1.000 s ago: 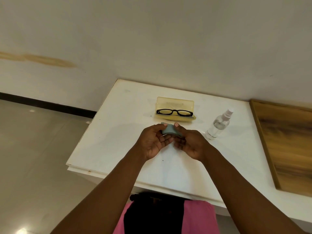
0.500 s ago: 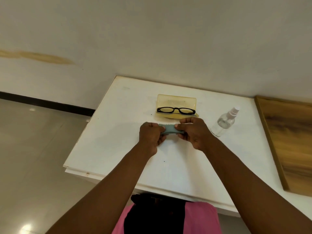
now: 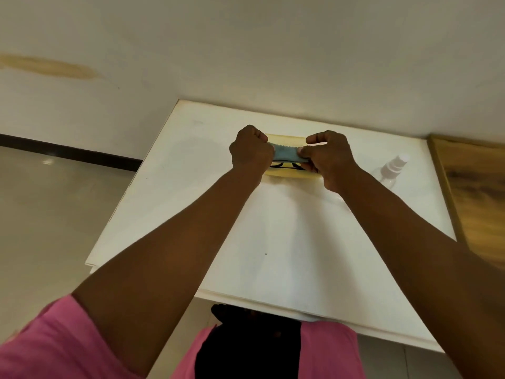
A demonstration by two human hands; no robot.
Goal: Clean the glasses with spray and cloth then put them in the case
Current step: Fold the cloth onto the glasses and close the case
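Blue cloth (image 3: 284, 154) stretches between both fists above the yellow case (image 3: 287, 174). Left hand (image 3: 250, 153) grips one end with fingers curled tight; right hand (image 3: 326, 158) pinches the other end. Black glasses (image 3: 284, 167) lie in the open case on the white table (image 3: 273, 228), just under the cloth. A spray bottle (image 3: 393, 169) stands to the right.
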